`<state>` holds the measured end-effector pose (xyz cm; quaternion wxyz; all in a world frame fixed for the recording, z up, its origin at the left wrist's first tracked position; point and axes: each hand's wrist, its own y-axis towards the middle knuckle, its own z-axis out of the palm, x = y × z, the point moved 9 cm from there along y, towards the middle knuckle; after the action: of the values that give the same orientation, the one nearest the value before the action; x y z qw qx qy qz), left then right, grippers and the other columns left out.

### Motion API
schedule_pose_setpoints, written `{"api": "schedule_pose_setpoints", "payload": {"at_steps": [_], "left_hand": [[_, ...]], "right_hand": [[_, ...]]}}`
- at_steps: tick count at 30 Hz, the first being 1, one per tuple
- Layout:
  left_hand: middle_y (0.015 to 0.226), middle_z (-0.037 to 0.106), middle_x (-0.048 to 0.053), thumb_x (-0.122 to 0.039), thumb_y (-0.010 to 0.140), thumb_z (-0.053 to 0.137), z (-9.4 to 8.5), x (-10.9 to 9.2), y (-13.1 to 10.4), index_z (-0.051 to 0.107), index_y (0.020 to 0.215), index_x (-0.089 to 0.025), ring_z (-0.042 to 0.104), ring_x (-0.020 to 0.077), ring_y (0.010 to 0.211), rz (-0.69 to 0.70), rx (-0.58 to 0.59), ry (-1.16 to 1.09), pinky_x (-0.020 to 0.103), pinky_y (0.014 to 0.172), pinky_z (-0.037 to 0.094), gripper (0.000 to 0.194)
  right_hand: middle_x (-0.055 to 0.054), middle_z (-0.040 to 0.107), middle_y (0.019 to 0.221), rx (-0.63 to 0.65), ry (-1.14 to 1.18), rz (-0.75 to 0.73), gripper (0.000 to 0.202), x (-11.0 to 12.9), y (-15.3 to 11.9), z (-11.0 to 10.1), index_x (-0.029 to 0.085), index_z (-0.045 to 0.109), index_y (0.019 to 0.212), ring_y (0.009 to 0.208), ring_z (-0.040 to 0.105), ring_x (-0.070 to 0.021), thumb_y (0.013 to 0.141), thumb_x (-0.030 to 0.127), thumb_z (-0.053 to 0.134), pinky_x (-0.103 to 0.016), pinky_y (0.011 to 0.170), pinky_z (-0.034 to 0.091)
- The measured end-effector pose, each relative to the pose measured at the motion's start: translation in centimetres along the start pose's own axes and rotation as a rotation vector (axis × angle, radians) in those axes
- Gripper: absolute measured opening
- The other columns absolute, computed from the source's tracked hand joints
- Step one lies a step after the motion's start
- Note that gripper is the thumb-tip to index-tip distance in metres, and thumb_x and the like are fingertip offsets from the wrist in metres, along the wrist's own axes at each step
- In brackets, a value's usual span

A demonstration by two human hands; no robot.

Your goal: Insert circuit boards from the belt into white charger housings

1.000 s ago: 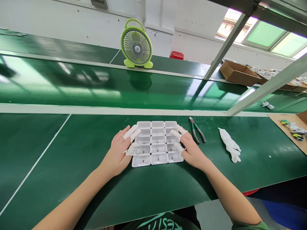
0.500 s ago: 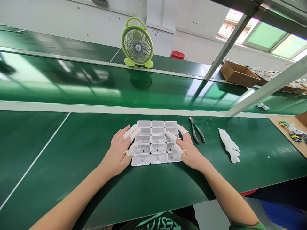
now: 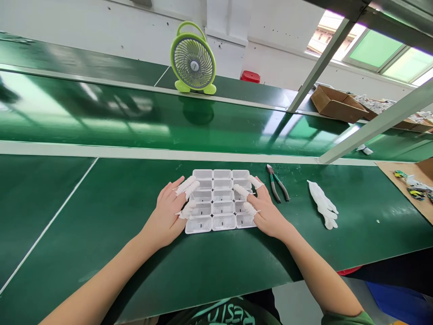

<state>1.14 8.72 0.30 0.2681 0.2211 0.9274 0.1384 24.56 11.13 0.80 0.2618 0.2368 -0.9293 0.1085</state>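
Small white plastic boxes [image 3: 223,207] stand side by side in a block of three columns on the green tabletop. Small dark marks show inside several of them, too small to make out. My left hand [image 3: 171,214] lies against the block's left edge, its fingers stretched and spread. At the right edge, my right hand [image 3: 265,210] rests with spread fingers reaching over the right column. White finger covers are on the thumb and some fingers of both hands. The covered fingertips touch the outer boxes and hide parts of them.
Green-handled cutting pliers [image 3: 277,183] and a white glove [image 3: 323,204] lie to the right. A cardboard box [image 3: 402,189] with small parts sits at the far right. A green fan [image 3: 193,63] and a cardboard carton [image 3: 338,104] are on the raised shelf. A slanted metal post [image 3: 375,123] crosses at right.
Both hands and the boxes keep their places. The whole view has shifted very slightly.
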Motion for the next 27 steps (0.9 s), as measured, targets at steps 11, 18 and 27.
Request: {"api": "schedule_pose_setpoints", "payload": {"at_steps": [11,18,27], "left_hand": [[0.161,0.041,0.011,-0.025,0.1,0.033,0.38,0.23,0.03,0.022,0.161,-0.031,0.033,0.0358,0.151,-0.016,0.005,0.003,0.064,0.121,0.027,0.063],[0.16,0.042,0.011,-0.03,0.102,0.03,0.4,0.22,-0.02,0.019,0.162,-0.032,0.033,0.0365,0.15,-0.015,0.016,0.002,0.065,0.12,0.027,0.061],[0.155,0.048,0.011,-0.031,0.104,0.031,0.17,0.16,-0.06,0.013,0.162,-0.037,0.034,0.0369,0.15,0.007,0.001,0.001,0.066,0.117,0.03,0.061]], "right_hand": [[-0.009,0.015,0.169,-0.017,-0.074,-0.006,0.051,0.46,0.15,-0.27,0.032,0.049,0.151,0.158,-0.001,-0.0402,0.106,0.048,0.033,-0.065,0.124,0.021],[-0.009,0.014,0.17,-0.032,-0.051,-0.01,0.052,0.3,0.08,-0.15,0.032,0.046,0.153,0.158,-0.001,-0.0401,0.105,0.05,0.036,-0.064,0.125,0.02],[-0.01,0.021,0.168,-0.064,-0.065,-0.039,0.053,0.27,0.16,-0.2,0.033,0.045,0.154,0.159,0.004,-0.0392,0.105,0.053,0.039,-0.064,0.124,0.023]]}}
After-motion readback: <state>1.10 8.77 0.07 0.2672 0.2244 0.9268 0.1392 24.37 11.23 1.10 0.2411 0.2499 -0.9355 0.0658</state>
